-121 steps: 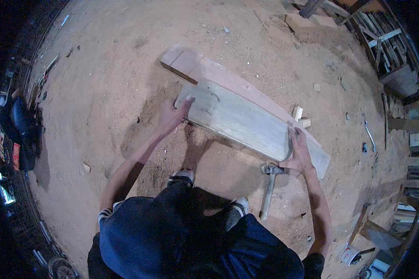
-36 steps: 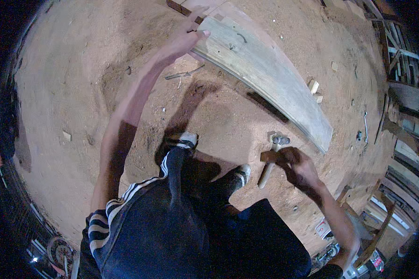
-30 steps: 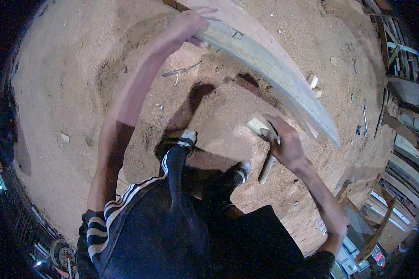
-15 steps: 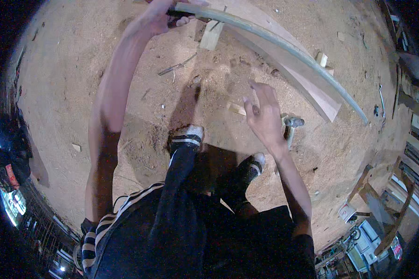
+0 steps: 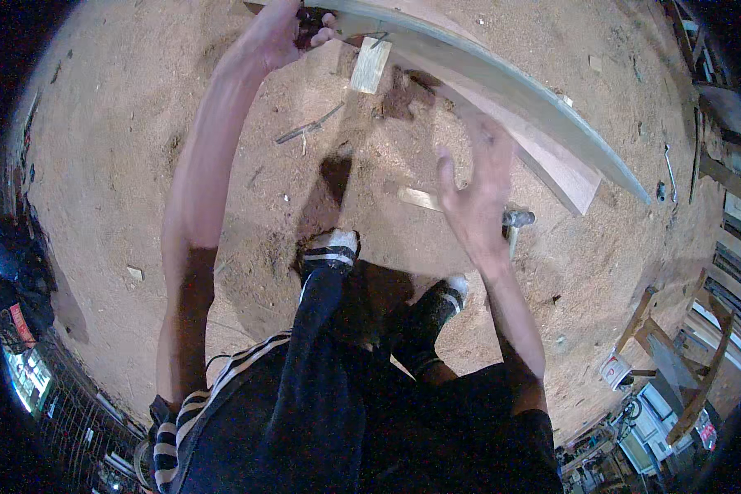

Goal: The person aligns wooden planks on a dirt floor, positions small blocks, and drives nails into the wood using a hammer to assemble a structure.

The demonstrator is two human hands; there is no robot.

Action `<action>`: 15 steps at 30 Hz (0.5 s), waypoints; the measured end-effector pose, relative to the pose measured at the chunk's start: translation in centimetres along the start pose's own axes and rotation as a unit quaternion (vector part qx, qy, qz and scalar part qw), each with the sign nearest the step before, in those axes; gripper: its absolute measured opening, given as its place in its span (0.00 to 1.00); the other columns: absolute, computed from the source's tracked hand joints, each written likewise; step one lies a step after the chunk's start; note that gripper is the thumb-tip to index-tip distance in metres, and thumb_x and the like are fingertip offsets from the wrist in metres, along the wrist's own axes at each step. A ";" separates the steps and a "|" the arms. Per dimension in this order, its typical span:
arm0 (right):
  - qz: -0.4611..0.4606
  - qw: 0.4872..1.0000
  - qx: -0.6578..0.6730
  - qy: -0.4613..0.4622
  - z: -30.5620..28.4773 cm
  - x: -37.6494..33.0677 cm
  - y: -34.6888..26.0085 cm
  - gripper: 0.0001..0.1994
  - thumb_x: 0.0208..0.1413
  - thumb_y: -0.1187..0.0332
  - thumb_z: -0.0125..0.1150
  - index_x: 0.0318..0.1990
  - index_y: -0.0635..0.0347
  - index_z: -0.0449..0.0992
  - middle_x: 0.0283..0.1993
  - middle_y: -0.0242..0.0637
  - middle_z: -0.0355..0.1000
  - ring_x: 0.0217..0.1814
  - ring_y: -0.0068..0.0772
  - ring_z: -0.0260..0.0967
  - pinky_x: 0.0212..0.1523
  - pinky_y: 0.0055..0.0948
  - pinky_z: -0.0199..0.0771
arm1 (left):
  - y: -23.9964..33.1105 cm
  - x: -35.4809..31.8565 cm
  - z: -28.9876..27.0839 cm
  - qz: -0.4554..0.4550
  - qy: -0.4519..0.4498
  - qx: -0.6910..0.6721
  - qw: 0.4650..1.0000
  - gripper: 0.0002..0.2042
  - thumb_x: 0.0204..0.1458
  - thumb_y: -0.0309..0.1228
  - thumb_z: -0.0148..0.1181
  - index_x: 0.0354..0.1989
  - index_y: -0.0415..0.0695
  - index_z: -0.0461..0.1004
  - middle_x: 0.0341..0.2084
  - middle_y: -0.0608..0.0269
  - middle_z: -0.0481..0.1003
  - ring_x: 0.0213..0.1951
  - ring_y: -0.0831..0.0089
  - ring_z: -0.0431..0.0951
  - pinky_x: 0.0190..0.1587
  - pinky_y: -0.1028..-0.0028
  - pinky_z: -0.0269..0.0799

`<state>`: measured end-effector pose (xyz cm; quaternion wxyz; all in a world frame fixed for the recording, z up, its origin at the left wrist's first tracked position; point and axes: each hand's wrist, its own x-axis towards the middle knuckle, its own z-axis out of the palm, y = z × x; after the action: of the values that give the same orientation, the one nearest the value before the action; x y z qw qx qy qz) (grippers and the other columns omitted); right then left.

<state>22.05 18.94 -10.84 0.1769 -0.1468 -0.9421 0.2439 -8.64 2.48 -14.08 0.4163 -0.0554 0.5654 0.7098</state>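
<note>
At the upper left, my left hand (image 5: 286, 37) is closed at the near end of a long curved wooden board (image 5: 502, 78), its fingers curled by a dark patch I cannot make out. The board arcs to the right with its broad face showing. Beneath it a paler wooden board (image 5: 564, 169) lies at a slant. My right hand (image 5: 479, 185) hovers over the ground below the boards, fingers spread and slightly blurred, holding nothing. Beside its wrist lies a hammer (image 5: 519, 218), partly hidden. A pale wood piece (image 5: 418, 198) is left of this hand.
A short wood block (image 5: 370, 67) sits under the boards near my left hand. A thin stick (image 5: 309, 125) lies on the sandy floor. To the right are a wrench (image 5: 671, 173), a wooden frame (image 5: 675, 354) and a white bucket (image 5: 614, 370). My feet stand in the middle.
The curved board has tipped, showing its broad face instead of its narrow edge. My right hand has moved slightly up toward the boards and its fingers have spread.
</note>
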 end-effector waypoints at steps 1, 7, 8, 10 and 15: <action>-0.026 0.997 -0.054 0.043 -0.7 1.0 0.9 0.25 0.58 0.64 0.66 0.62 0.60 0.71 0.66 0.51 0.64 0.69 0.53 0.62 0.68 0.55 0.60 | -0.1 0.2 0.0 0.000 -0.009 -0.002 1.000 0.11 0.63 0.37 0.44 0.32 0.48 0.70 0.21 0.65 0.73 0.22 0.74 0.74 0.19 0.76 0.71; -0.027 0.985 -0.167 0.024 -3.4 8.9 7.1 0.26 0.51 0.53 0.73 0.54 0.56 0.77 0.53 0.43 0.75 0.61 0.46 0.70 0.67 0.54 0.57 | 0.1 -0.3 0.0 -0.016 0.024 0.055 0.998 0.20 0.66 0.45 0.41 0.34 0.44 0.74 0.16 0.66 0.68 0.18 0.72 0.72 0.20 0.73 0.71; -0.010 0.990 -0.139 -0.003 -2.4 9.4 8.3 0.25 0.49 0.52 0.74 0.52 0.55 0.79 0.49 0.41 0.78 0.57 0.45 0.73 0.65 0.53 0.59 | 0.5 -0.7 -0.7 -0.023 0.037 0.093 0.995 0.22 0.66 0.48 0.40 0.36 0.43 0.76 0.15 0.66 0.67 0.17 0.72 0.71 0.20 0.72 0.71; -0.027 0.986 -0.155 0.047 -2.4 9.8 11.2 0.22 0.49 0.52 0.73 0.48 0.54 0.81 0.42 0.37 0.79 0.50 0.43 0.76 0.59 0.49 0.62 | 0.4 -1.5 1.9 0.094 0.069 0.231 0.966 0.28 0.67 0.53 0.37 0.41 0.41 0.77 0.14 0.65 0.67 0.14 0.69 0.69 0.20 0.69 0.71; -0.031 0.984 -0.169 0.050 -2.3 11.1 10.8 0.17 0.49 0.55 0.73 0.43 0.54 0.82 0.39 0.35 0.80 0.45 0.40 0.77 0.52 0.44 0.65 | 1.6 -4.5 2.8 0.533 0.303 0.602 0.512 0.28 0.64 0.54 0.49 0.49 0.37 0.78 0.25 0.61 0.73 0.31 0.65 0.77 0.36 0.66 0.73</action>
<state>15.08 32.95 -11.53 0.2042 -0.1580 -0.9637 0.0676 -5.68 2.44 -9.35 -0.3029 0.3086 0.8724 0.2280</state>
